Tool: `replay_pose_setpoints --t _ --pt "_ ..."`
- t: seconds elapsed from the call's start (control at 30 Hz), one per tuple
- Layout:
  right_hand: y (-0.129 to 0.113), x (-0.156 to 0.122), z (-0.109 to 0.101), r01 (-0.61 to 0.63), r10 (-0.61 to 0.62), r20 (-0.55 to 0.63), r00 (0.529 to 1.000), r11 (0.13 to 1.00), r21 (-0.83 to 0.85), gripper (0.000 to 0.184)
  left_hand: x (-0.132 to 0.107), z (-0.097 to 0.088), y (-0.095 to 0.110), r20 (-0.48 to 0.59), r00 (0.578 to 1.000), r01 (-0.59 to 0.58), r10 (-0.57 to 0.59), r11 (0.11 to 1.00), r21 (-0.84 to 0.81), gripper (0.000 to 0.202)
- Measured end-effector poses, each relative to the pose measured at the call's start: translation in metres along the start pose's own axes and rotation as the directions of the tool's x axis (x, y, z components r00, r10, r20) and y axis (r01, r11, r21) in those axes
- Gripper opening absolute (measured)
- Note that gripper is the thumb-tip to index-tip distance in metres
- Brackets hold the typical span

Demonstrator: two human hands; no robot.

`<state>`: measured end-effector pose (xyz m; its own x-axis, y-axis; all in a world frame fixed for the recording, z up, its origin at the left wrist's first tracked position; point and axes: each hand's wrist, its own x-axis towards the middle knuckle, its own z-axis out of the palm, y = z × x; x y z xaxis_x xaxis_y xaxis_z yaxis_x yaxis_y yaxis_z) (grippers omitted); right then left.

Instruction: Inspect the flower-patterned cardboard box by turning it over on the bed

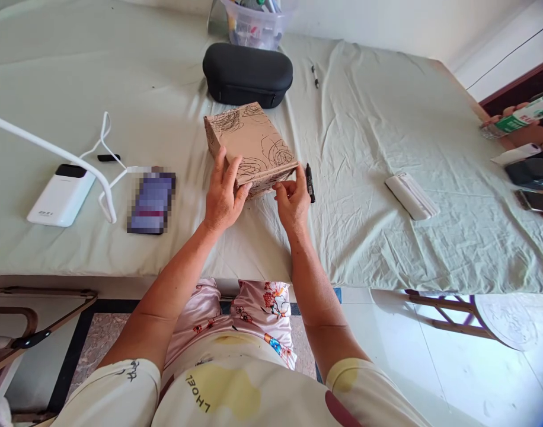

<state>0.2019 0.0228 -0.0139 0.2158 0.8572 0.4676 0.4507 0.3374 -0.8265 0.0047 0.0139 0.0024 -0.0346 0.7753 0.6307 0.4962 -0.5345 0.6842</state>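
Note:
A brown cardboard box [255,139] with black scribbled circles on its top lies on the cloth-covered table in front of me. My left hand [223,196] grips its near left corner, fingers along the side and on top, thumb at the front face. At the near right corner, my right hand [293,198] pinches the edge of the box, the index finger against the corner and the thumb at the front. The box's underside is hidden. Just right of my right hand lies a black marker [310,182], apart from the box.
Behind the box sit a black zip case [248,74] and a clear plastic tub [254,26]. To the left are a white power bank [60,198], a blurred phone [151,203] and a white curved bar [44,144]. A pen [315,77] and a white pack [412,196] lie right.

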Motion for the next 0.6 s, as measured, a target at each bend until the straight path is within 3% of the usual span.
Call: replay_pose_setpoints --t 0.27,0.47,0.6 --pt "-0.0001 -0.0019 -0.0005 0.024 -0.02 0.121 0.992 0.999 -0.038 0.074 0.0043 -0.0093 -0.0019 -0.109 0.993 0.044 -0.053 0.996 -0.078 0.069" --pt "-0.0019 -0.0006 -0.0011 0.025 -0.025 0.04 0.999 1.0 0.0 0.079 0.0031 -0.0056 -0.0004 -0.16 0.983 0.054 -0.09 0.975 -0.217 0.066" --pt "-0.0042 0.0018 -0.0003 0.054 -0.058 0.038 0.998 0.993 0.11 0.083 0.0017 -0.0025 0.0054 -0.171 0.957 0.151 -0.236 0.903 -0.402 0.067"
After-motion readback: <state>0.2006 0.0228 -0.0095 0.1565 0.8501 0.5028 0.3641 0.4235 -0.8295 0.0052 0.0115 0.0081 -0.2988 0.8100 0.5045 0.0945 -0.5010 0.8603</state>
